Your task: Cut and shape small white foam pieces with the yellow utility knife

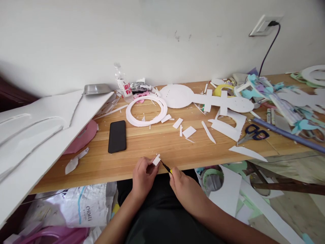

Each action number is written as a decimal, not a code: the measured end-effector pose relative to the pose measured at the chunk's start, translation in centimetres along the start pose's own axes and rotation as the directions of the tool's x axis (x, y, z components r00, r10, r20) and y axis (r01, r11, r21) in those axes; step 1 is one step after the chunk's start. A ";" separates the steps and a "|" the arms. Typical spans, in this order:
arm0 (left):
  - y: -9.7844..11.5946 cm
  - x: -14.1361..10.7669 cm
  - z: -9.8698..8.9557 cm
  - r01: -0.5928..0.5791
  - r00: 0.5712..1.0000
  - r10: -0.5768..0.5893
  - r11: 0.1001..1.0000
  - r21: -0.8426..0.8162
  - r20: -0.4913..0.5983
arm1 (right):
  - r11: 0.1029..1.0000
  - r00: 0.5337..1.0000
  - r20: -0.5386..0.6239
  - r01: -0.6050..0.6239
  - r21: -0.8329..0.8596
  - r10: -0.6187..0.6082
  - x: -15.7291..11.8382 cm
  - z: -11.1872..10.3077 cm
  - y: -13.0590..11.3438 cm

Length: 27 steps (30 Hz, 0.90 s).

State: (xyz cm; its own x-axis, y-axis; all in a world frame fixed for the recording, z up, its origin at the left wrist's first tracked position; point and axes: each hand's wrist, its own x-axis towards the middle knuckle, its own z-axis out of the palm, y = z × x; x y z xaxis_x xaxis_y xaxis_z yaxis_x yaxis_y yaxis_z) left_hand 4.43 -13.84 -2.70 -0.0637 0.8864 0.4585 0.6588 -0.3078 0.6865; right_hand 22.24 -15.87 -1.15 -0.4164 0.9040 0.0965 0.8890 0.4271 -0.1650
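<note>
Along the near edge of the wooden table [99, 167], the left hand [144, 174] pinches a small white block [156, 160] in closed fingertips, and the right hand [185, 186] curls around a slim knife-like tool [166, 166], its tip at the block. Short, light strokes angled off those pinching fingers look wisest, with loose white pieces [189, 131] and the phone [117, 136] lying beyond.

Premises: small makeshift craft workroom; whether within a home cannot be determined. Evidence: a wooden desk [142, 140] along a plain white wall [152, 40] with a socket [262, 26]; cut white shapes [176, 96] and a drink bottle [125, 86] near its back edge; scissors [250, 135] and scraps [223, 130] towards its right end; a slim hand tool [166, 166] held at its front edge; cut sheets [228, 184] heaped below
</note>
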 end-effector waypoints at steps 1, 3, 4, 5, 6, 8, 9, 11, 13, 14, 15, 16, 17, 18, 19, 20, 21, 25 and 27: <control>0.0 0.0 0.0 -0.002 1.000 0.002 1.000 0.000 -0.002 | 1.000 1.000 0.001 0.000 0.001 0.000 0.0 0.0 0.0; 0.1 0.1 0.0 -0.002 1.000 0.002 1.000 -0.001 -0.003 | 1.000 1.000 -0.003 0.002 -0.009 -0.002 0.0 0.1 0.0; 0.1 0.1 0.0 0.002 1.000 -0.002 1.000 -0.004 -0.001 | 1.000 1.000 -0.006 0.005 -0.012 -0.005 -0.1 0.1 0.0; 0.1 0.1 0.0 0.006 1.000 -0.006 1.000 -0.008 0.002 | 1.000 1.000 -0.008 0.006 -0.012 -0.006 -0.1 0.1 0.0; 0.1 0.0 0.0 0.011 1.000 -0.011 1.000 -0.013 0.005 | 1.000 1.000 -0.009 0.007 -0.010 -0.007 -0.1 0.1 0.0; 0.0 0.0 0.0 0.015 1.000 -0.015 1.000 -0.015 0.008 | 1.000 1.000 -0.006 0.008 -0.006 -0.008 -0.1 0.1 0.1; 0.0 0.0 0.1 0.016 1.000 -0.016 1.000 -0.013 0.009 | 1.000 1.000 -0.005 0.008 -0.007 -0.008 -0.1 0.1 0.0; 0.0 0.0 0.1 0.012 1.000 -0.012 1.000 -0.008 0.007 | 1.000 1.000 -0.004 0.007 -0.018 -0.008 0.0 0.1 0.0; 0.0 0.0 0.1 0.006 1.000 -0.006 1.000 -0.011 0.005 | 0.999 1.000 -0.006 0.005 -0.032 -0.005 0.0 0.1 0.0; 0.0 0.0 0.1 0.003 1.000 -0.003 1.000 -0.013 0.004 | 0.999 1.000 -0.008 0.003 -0.041 -0.003 0.0 0.1 0.0; 0.0 0.0 0.1 -0.002 1.000 0.002 1.000 -0.016 0.003 | 0.999 1.000 -0.010 0.000 -0.049 0.000 0.0 0.1 -0.1; 0.0 0.0 0.1 -0.006 1.000 0.006 1.000 -0.018 0.001 | 0.998 1.000 -0.012 -0.003 -0.055 0.003 0.0 0.1 -0.1; 0.0 0.0 0.1 -0.009 1.000 0.009 1.000 -0.018 0.000 | 0.998 1.000 -0.013 -0.006 -0.060 0.005 0.0 0.0 -0.1; 0.0 0.0 0.1 -0.010 1.000 0.010 1.000 -0.018 0.000 | 0.998 1.000 -0.012 -0.006 -0.063 0.005 0.0 0.0 -0.1; 0.0 0.0 0.1 -0.011 1.000 0.011 1.000 -0.017 0.001 | 0.998 1.000 -0.009 -0.005 -0.065 0.004 0.0 0.0 -0.2; 0.0 0.0 0.1 -0.011 1.000 0.011 1.000 -0.014 0.003 | 0.998 1.000 -0.007 -0.005 -0.067 0.005 0.0 -0.1 -0.2; 0.0 0.0 0.1 -0.009 1.000 0.009 1.000 -0.011 0.005 | 0.997 1.000 -0.004 -0.007 -0.071 0.006 0.0 -0.1 -0.2; -0.1 0.0 0.1 -0.002 1.000 0.002 1.000 -0.009 0.005 | 0.996 1.000 0.008 -0.021 -0.089 0.022 0.0 -0.1 -0.2; -0.1 0.0 0.1 -0.004 1.000 0.004 1.000 -0.010 0.003 | 0.996 1.000 0.015 -0.018 -0.089 0.019 0.0 -0.2 -0.3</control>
State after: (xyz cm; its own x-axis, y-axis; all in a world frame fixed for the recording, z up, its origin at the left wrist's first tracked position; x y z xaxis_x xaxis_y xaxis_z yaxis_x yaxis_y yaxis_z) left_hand 4.47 -13.80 -2.81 -0.0589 0.8859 0.4601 0.6516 -0.3151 0.6901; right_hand 22.04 -15.99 -0.93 -0.4021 0.9122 0.0791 0.9097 0.4078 -0.0788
